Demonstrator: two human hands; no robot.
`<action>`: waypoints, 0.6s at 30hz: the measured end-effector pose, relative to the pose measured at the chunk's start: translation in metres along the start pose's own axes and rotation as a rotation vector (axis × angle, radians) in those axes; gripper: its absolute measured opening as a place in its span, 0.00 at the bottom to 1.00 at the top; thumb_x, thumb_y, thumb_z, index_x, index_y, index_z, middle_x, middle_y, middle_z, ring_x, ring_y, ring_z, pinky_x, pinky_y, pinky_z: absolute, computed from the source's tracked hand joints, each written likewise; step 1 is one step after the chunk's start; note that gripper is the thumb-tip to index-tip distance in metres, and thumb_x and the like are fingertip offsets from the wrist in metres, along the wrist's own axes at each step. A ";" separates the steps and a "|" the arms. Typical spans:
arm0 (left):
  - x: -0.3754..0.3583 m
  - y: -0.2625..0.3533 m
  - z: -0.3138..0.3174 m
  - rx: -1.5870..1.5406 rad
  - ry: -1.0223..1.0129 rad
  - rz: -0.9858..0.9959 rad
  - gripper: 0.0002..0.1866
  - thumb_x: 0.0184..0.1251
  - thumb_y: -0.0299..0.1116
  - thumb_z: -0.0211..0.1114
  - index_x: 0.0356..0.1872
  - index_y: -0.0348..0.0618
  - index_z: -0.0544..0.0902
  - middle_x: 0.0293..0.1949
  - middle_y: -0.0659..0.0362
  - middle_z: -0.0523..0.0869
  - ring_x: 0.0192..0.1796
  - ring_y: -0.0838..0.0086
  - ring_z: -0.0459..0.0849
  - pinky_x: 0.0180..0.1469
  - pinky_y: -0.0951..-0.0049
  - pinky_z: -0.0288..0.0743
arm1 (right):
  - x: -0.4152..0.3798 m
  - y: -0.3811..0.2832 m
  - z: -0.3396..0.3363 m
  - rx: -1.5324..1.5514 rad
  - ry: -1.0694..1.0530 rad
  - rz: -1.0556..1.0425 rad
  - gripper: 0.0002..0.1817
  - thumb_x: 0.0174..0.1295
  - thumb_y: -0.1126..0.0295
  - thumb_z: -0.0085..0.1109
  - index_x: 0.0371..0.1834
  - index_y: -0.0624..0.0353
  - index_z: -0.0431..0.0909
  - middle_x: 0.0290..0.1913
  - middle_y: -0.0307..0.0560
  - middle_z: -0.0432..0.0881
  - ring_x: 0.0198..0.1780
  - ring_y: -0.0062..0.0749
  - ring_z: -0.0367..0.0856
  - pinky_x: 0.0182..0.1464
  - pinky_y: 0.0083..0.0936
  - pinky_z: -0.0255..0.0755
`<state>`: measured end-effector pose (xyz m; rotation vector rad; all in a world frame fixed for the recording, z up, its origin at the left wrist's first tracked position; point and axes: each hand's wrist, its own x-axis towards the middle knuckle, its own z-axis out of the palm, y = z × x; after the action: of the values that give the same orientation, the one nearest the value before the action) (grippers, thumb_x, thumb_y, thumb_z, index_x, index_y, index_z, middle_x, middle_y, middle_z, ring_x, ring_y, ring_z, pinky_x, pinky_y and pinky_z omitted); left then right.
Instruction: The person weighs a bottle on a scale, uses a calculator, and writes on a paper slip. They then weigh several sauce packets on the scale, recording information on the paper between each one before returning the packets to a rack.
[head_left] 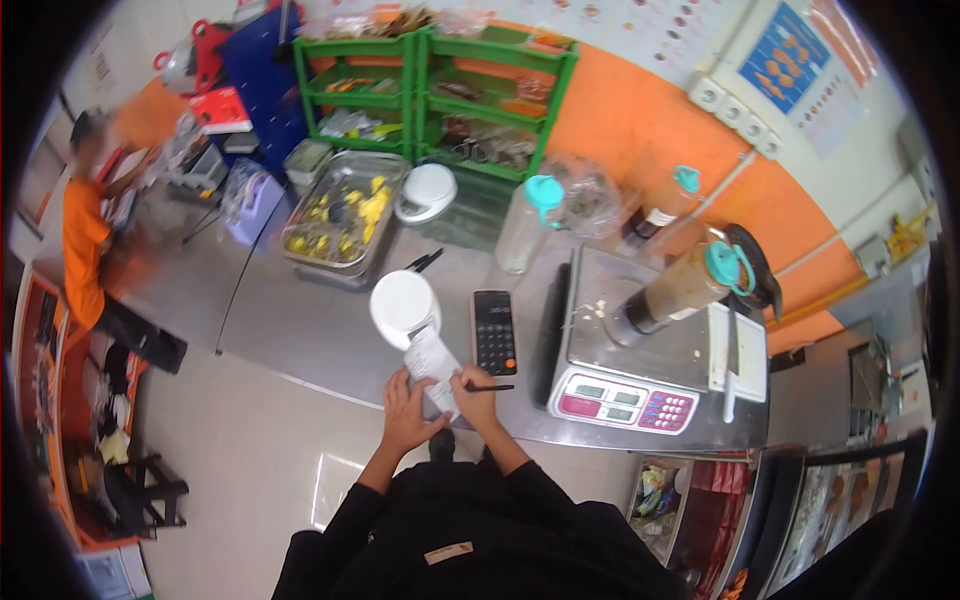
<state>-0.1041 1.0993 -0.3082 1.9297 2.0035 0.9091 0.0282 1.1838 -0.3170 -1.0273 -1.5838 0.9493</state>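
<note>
At the front edge of the metal table, my left hand (406,412) lies with its fingers apart on a small white paper (430,362) with writing on it. My right hand (474,398) is closed round a dark pen (492,388), at the paper's right side. The paper's top end overlaps a round white kitchen scale (404,303). Just right of the paper lies a phone (494,335) showing a calculator keypad.
A large scale (630,340) holds a bottle of brown liquid (680,290), with a knife (731,370) beside it. Behind stand an empty bottle (525,225), a yellow-filled tray (345,215) and green shelves (430,95). A person in orange (85,235) stands far left.
</note>
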 end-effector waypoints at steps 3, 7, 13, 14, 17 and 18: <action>0.001 0.002 -0.001 0.014 -0.001 0.015 0.34 0.46 0.51 0.74 0.55 0.48 0.73 0.61 0.39 0.63 0.67 0.43 0.59 0.67 0.46 0.52 | -0.002 -0.031 -0.029 0.244 -0.019 0.126 0.15 0.68 0.68 0.54 0.23 0.60 0.69 0.22 0.40 0.73 0.20 0.18 0.67 0.22 0.20 0.60; -0.001 -0.001 0.002 0.028 0.000 0.016 0.35 0.45 0.50 0.75 0.54 0.47 0.73 0.61 0.39 0.63 0.67 0.43 0.58 0.67 0.46 0.51 | 0.025 -0.138 -0.110 0.405 0.360 0.199 0.14 0.74 0.62 0.46 0.50 0.62 0.71 0.28 0.38 0.75 0.22 0.19 0.69 0.22 0.21 0.63; 0.000 0.003 0.001 0.021 -0.024 -0.006 0.35 0.44 0.48 0.76 0.54 0.48 0.72 0.62 0.39 0.62 0.67 0.42 0.57 0.67 0.45 0.51 | 0.102 -0.112 -0.259 -0.566 1.052 -0.137 0.62 0.47 0.53 0.77 0.73 0.68 0.38 0.64 0.60 0.58 0.60 0.42 0.65 0.63 0.33 0.60; -0.001 0.004 0.003 0.044 0.004 -0.014 0.34 0.41 0.46 0.76 0.51 0.47 0.73 0.62 0.41 0.63 0.67 0.44 0.58 0.67 0.46 0.52 | 0.113 -0.107 -0.272 -0.720 1.064 -0.151 0.69 0.42 0.51 0.80 0.74 0.68 0.33 0.67 0.63 0.56 0.63 0.48 0.64 0.68 0.37 0.57; 0.000 0.007 0.002 0.050 -0.007 -0.031 0.35 0.40 0.46 0.77 0.52 0.48 0.73 0.62 0.42 0.63 0.67 0.44 0.58 0.67 0.46 0.52 | 0.136 -0.106 -0.281 -0.557 0.846 -0.041 0.77 0.36 0.50 0.83 0.74 0.70 0.27 0.71 0.69 0.49 0.71 0.57 0.53 0.73 0.42 0.48; 0.001 0.008 0.003 0.047 -0.010 -0.048 0.35 0.39 0.45 0.77 0.52 0.48 0.73 0.62 0.42 0.63 0.67 0.44 0.58 0.67 0.46 0.53 | 0.141 -0.111 -0.281 -0.501 0.776 0.026 0.75 0.35 0.55 0.84 0.74 0.69 0.29 0.72 0.70 0.47 0.73 0.55 0.51 0.73 0.41 0.48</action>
<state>-0.0958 1.1001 -0.3054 1.8974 2.0738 0.8469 0.2605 1.3047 -0.1112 -1.5263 -1.1451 0.0934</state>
